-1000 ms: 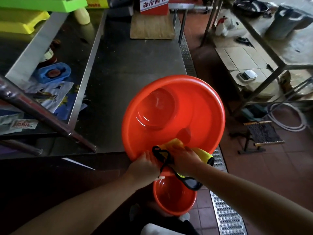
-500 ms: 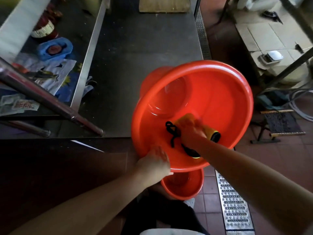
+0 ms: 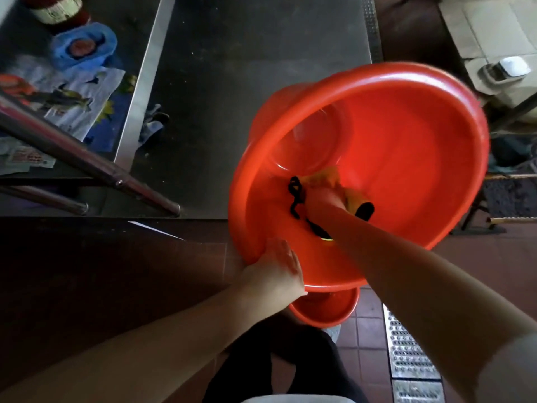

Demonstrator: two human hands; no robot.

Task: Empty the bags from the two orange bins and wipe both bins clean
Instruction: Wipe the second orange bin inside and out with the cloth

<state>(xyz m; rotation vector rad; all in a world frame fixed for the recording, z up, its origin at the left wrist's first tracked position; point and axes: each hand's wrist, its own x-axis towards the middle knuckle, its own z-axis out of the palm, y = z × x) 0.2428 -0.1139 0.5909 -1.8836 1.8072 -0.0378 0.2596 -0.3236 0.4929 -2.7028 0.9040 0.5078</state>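
A large orange bin (image 3: 406, 158) is tilted toward me, off the right end of the steel table. My left hand (image 3: 276, 269) grips its near rim. Inside the bin, my right hand (image 3: 322, 199) presses a yellow cloth (image 3: 334, 177) with black trim against the inner wall near the bottom. A second, smaller orange bin (image 3: 325, 311) sits below the big one, close to my legs, mostly hidden by it.
The steel table (image 3: 232, 82) stretches ahead on the left, with a blue bag (image 3: 84, 48), printed packets (image 3: 75, 94) and a jar beyond its raised edge. A metal rail (image 3: 87, 164) slants across at left. A floor drain grate (image 3: 412, 359) runs on the tiled floor at right.
My right hand moved the cloth from the bin's near rim deeper toward its bottom. The bin came closer and tilted more toward me. My left hand stayed on the rim.
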